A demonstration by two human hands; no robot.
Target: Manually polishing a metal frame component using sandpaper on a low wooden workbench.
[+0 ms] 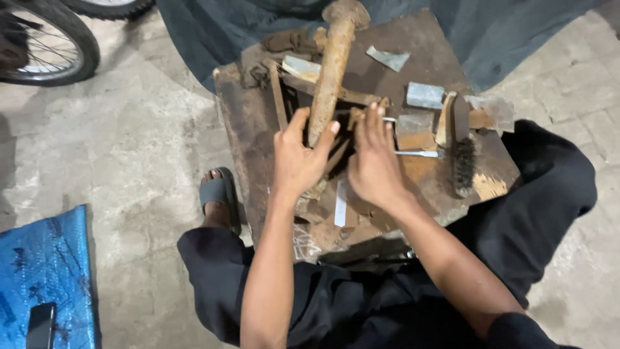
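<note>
A long rusty iron bar with a flat round head (332, 61) lies sloping across a rust-stained work board (242, 123). My left hand (298, 160) grips the bar's near end, thumb and fingers wrapped around it. Right beside it, my right hand (372, 165) presses flat on small rusty metal pieces on the board; what lies under its palm is hidden. A thin bright metal rod (416, 154) sticks out to the right of that hand.
Small metal blocks (424, 95), a scrap of sheet metal (389, 58) and a wire brush (462, 161) lie on the board. A bicycle wheel (61, 45) stands at far left. A blue mat (45, 271) with a phone (40, 326) lies near left. My sandalled foot (218, 194) rests beside the board.
</note>
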